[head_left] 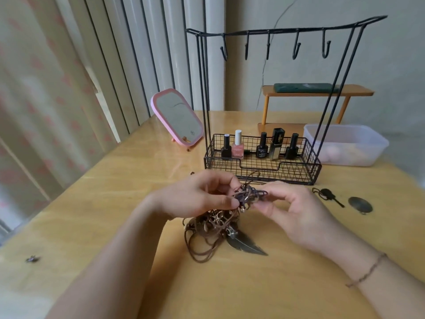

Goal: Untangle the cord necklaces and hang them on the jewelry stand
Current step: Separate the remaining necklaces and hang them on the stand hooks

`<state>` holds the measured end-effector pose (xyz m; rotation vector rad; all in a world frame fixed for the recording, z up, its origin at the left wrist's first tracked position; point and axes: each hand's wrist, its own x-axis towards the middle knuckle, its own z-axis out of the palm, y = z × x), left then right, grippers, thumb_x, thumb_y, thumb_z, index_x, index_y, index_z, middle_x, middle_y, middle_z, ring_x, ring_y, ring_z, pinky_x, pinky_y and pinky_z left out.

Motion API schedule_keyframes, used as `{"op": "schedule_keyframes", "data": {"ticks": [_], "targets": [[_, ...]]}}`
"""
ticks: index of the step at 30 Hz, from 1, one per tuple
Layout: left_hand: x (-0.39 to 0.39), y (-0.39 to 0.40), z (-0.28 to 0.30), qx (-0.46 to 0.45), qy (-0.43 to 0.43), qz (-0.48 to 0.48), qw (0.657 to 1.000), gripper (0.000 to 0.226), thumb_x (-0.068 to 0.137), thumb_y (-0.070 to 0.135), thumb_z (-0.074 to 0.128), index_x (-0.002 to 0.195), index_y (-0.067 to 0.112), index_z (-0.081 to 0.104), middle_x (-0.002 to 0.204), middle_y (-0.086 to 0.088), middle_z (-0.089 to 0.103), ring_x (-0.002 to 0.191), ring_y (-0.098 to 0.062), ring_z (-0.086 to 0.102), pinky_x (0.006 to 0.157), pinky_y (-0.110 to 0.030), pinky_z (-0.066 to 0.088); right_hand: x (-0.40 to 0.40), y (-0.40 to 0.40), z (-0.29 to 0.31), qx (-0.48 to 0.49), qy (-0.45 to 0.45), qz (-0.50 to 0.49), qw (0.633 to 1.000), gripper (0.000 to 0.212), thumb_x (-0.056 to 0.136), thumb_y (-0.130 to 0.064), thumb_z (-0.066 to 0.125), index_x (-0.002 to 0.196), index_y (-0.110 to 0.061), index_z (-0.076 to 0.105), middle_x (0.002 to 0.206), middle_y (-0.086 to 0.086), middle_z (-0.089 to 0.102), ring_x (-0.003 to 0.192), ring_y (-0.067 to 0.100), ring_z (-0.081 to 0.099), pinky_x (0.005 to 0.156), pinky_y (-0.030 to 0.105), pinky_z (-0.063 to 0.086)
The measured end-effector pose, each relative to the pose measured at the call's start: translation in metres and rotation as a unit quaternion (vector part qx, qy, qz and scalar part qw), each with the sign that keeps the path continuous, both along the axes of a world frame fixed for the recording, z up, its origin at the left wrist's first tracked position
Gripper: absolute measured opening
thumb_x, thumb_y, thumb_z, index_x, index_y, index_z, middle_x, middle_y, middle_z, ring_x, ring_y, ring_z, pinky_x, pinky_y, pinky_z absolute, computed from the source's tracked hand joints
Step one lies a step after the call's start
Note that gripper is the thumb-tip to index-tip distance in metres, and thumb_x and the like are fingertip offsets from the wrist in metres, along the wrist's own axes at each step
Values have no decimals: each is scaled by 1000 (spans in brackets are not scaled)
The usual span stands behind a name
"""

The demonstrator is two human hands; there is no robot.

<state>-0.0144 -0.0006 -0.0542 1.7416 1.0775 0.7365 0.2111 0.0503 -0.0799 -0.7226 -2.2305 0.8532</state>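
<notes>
Both hands meet over the tangled clump of brown cord necklaces (230, 212), lifted just off the yellow wooden tabletop (287, 272) in front of the black wire jewelry stand (282, 33). The left hand (197, 196) pinches the knot between thumb and fingers, steadying it, I'd say, while the right hand (289, 208) nips a strand at the dark bunched end to tease it out. Loose loops and a dark metal feather pendant (247, 244) trail down onto the table, taking the weight off the knot. All five hooks on the stand hang bare, so nothing is up yet. Inside the clump it's impossible to tell how many cords there are, and the right fingertips are partly hidden behind it.
</notes>
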Motion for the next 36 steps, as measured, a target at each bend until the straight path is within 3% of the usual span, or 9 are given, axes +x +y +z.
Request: {"op": "schedule_keyframes", "data": {"ticks": [3,6,12,16,19,21,26,32,36], "targets": [[0,-1,1,-14,-50,-15,999,15,92,-10,51,94,5,55,76,9,61,71,-4,56,69,-13,44,12,7,6,-119,82,81,986,29,95,-29,57,76,-13,71,71,1,70,78,17,67,83,29,52],[1,0,0,-12,-54,-15,998,13,91,3,61,91,17,64,76,-3,58,75,-26,53,74,-32,43,24,9,14,-291,207,164,919,32,80,-38,73,67,-9,64,53,3,50,64,25,52,85,43,52],[2,-3,1,-59,-26,-30,997,24,98,16,55,81,3,65,67,-6,63,53,-12,57,52,-20,45,29,10,30,-359,358,44,861,36,75,-29,62,44,-15,51,37,-3,33,62,24,57,91,43,50],[5,-1,-4,-105,-20,-75,991,28,101,16,50,92,-6,64,79,-16,67,65,-25,63,59,-29,52,30,14,29,-306,201,-104,925,35,84,-32,64,57,-15,51,41,-3,29,46,20,38,65,40,52],[12,1,-10,-125,-53,-52,989,20,98,12,52,104,-1,66,85,-13,67,66,-15,64,57,-21,54,31,18,19,-64,19,-200,978,19,87,-32,68,71,-20,66,55,-6,60,56,15,57,70,38,52],[15,2,-12,-107,-63,-41,991,17,95,8,53,104,5,67,84,-5,68,68,-9,63,61,-19,52,27,14,17,49,18,-203,978,7,82,-34,68,79,-28,71,75,-10,69,77,8,65,74,32,54],[17,6,-14,-80,-96,13,992,12,90,10,60,97,13,70,75,-2,64,66,-8,59,62,-18,49,22,-4,19,100,137,-67,983,21,88,-40,58,80,-26,70,77,-7,69,76,13,65,65,21,51],[22,3,-8,-48,-110,29,992,8,93,8,59,89,10,65,71,2,61,63,-6,55,59,-15,43,21,-9,19,112,6,-69,991,12,80,-36,72,92,-39,68,84,-18,69,86,5,63,71,19,49],[22,8,-12,15,42,82,996,6,90,9,69,95,8,72,84,-5,73,75,-12,66,72,-25,54,25,-3,24,78,-82,-127,985,18,86,-20,69,77,-35,67,73,-18,65,78,-4,59,61,8,43]]}}
